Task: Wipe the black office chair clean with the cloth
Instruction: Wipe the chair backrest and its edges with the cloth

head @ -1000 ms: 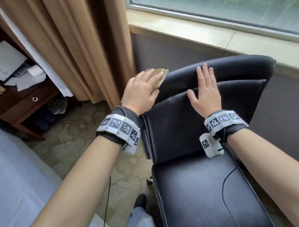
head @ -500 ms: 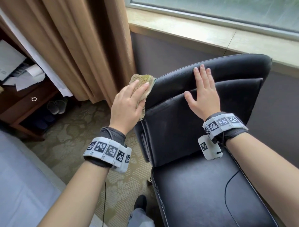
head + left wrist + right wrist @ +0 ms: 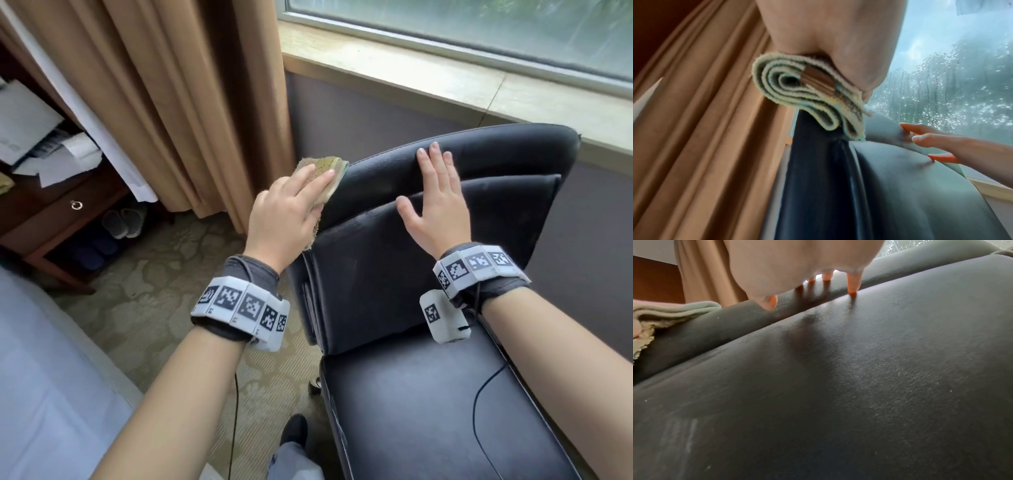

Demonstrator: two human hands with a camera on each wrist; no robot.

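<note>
Two hands work on the black office chair [image 3: 428, 274], which stands below the window sill [image 3: 445, 75] beside the curtain [image 3: 191, 102]. I judge the step in hand is wiping the left edge of the backrest: the left hand [image 3: 284, 212] presses the folded cloth [image 3: 325, 171] there, fingers bent over it, while the right hand [image 3: 435, 202] lies flat with straight fingers on the backrest, holding nothing. Next the cloth probably should slide along this edge with firm pressure. Black leather looks dull, with pale specks and streaks
</note>
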